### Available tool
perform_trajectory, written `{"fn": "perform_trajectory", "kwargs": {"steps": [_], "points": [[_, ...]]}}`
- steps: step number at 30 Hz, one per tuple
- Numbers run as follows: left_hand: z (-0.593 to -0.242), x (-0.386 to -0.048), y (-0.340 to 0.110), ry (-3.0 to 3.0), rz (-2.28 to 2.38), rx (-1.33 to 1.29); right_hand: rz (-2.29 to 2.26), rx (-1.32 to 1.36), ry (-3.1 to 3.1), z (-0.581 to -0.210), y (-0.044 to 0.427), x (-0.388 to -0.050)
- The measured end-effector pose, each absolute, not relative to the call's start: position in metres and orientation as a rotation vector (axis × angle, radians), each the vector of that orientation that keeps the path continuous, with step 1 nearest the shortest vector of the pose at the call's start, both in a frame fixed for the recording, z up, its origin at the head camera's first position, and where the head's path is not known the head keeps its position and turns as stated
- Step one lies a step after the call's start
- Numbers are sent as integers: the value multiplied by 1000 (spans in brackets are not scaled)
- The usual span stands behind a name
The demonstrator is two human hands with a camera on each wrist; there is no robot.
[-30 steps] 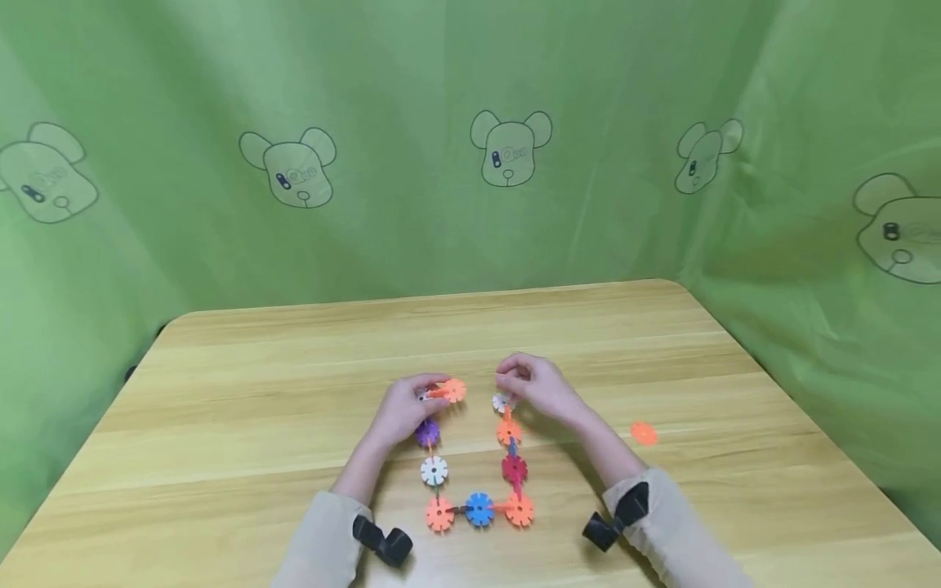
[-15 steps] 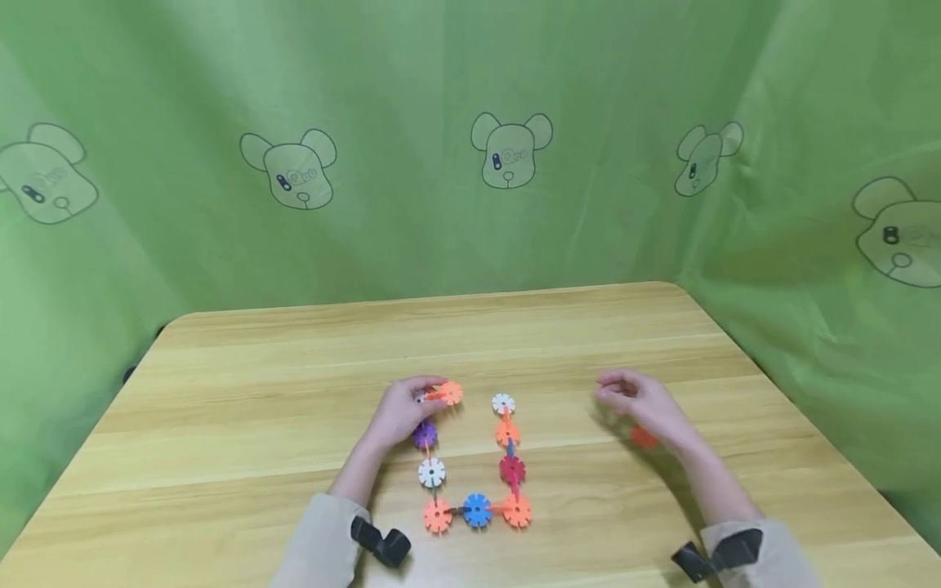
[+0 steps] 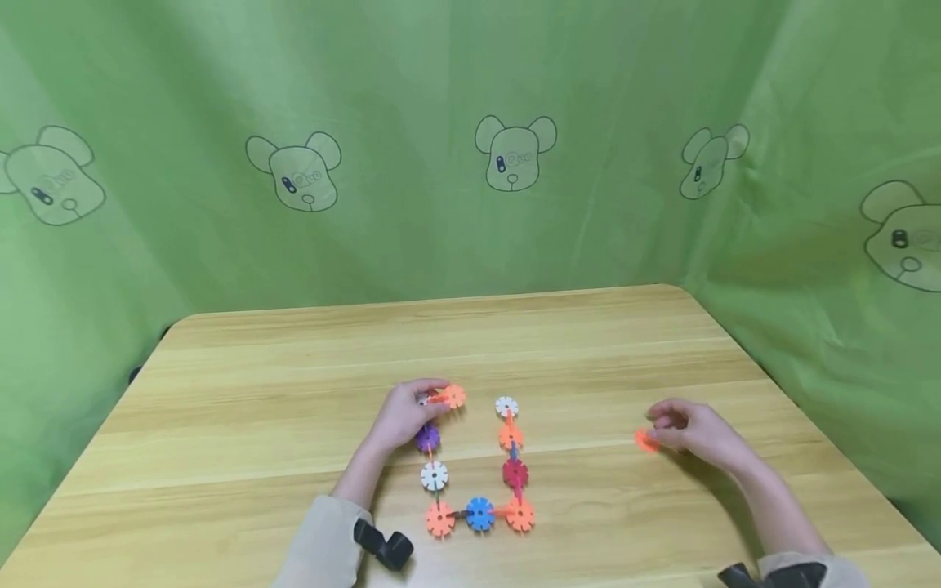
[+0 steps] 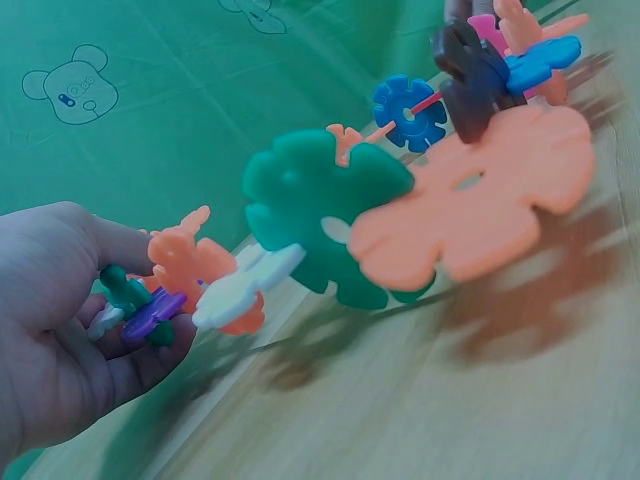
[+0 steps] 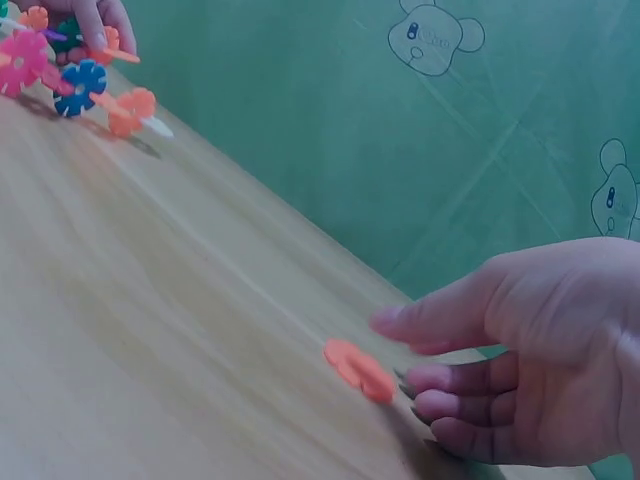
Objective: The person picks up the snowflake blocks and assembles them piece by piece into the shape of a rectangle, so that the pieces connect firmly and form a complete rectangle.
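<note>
A U-shaped chain of notched plastic discs, with a blue disc in its near side, lies on the wooden table. My left hand grips the chain's far left end, between a purple disc and an orange end disc. In the left wrist view its fingers curl round several linked discs, partly hiding them. The chain's other end is a white disc. My right hand hovers beside a loose orange disc, thumb and fingers apart on nothing. In the right wrist view a small space separates them from the disc.
The wooden table reaches back to a green curtain printed with bear heads. The curtain also hangs along the right side. A black wrist camera is strapped over the left sleeve.
My right hand has left the chain's white end disc and moved right, then nearer, to the loose orange disc. The left hand keeps its grip in about the same place.
</note>
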State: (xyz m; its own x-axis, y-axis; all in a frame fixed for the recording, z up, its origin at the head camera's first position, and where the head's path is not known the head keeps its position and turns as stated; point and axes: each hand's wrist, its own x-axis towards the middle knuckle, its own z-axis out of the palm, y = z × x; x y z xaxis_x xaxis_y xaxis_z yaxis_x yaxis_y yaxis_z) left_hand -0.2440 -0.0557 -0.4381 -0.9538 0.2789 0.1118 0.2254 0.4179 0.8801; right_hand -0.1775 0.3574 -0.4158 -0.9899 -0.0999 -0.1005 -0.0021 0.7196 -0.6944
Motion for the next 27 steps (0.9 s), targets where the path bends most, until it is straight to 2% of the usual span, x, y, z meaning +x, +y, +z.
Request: {"fn": "perform_trajectory", "kwargs": {"steps": [16,27], "points": [[-440,-243,-57,2588,1576,491,-1062,-217,2775,-422,353,-181],[-438,-245,-57,2586,1563,485,-1236,-210,2663,-413,321,-200]]}}
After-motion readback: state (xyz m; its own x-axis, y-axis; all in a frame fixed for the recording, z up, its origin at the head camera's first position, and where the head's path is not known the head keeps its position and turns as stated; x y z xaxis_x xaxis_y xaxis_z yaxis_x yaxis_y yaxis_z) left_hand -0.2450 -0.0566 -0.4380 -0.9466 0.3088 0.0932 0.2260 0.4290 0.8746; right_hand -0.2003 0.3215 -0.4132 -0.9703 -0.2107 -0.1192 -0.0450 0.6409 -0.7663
